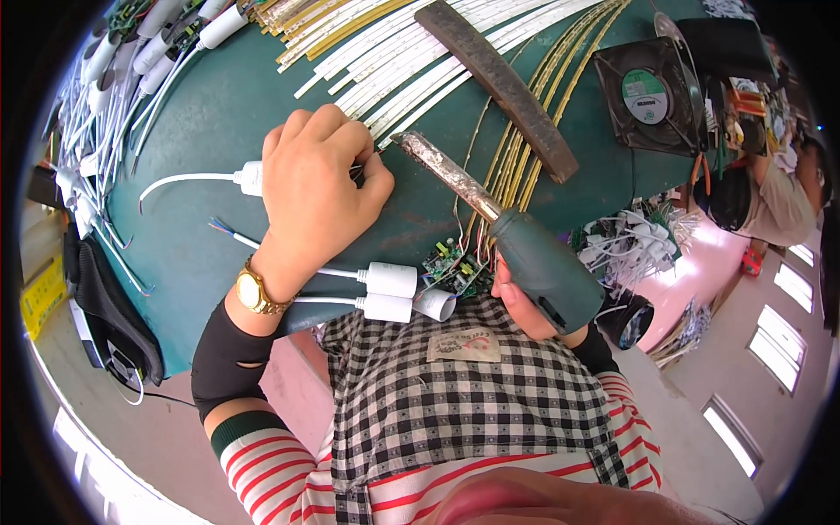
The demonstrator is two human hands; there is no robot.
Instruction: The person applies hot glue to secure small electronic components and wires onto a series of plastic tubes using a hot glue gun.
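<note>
My right hand is wrapped around the dark green handle of a soldering iron. Its scaled metal barrel slants up and left, the tip close to my left hand's thumb and fingers. My left hand is closed in a pinch over the green table; a small dark piece barely shows between thumb and fingers. From under that hand sticks out a white cylindrical housing with a white cable. Nearer to me lie two more white housings with cables, and green circuit boards with thin wires.
Rows of white and yellow LED strips cover the far table, with a dark metal bar across them. A square fan stands at right. Bundled white housings fill the far left. Another person's arm shows far right.
</note>
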